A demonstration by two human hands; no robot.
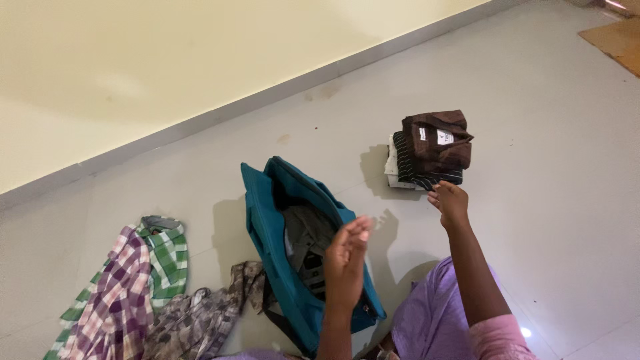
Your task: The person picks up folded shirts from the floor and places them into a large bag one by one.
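Teal and gaping open, the bag (293, 247) lies on the floor (547, 220) before us with grey clothes already inside. Our left hand (347, 263) hovers above it, fingers loosely spread and holding nothing. Our right hand (452, 203) reaches to the near edge of the folded stack (430, 152) to the right, fingers slightly curled around nothing, just short of touching it. We judge the packing partly done: some clothes are in, while the stack and the loose checked shirts (130, 287) at near left are still out. The wall (167, 60) runs well beyond the bag, and bare floor gives free room right and far.
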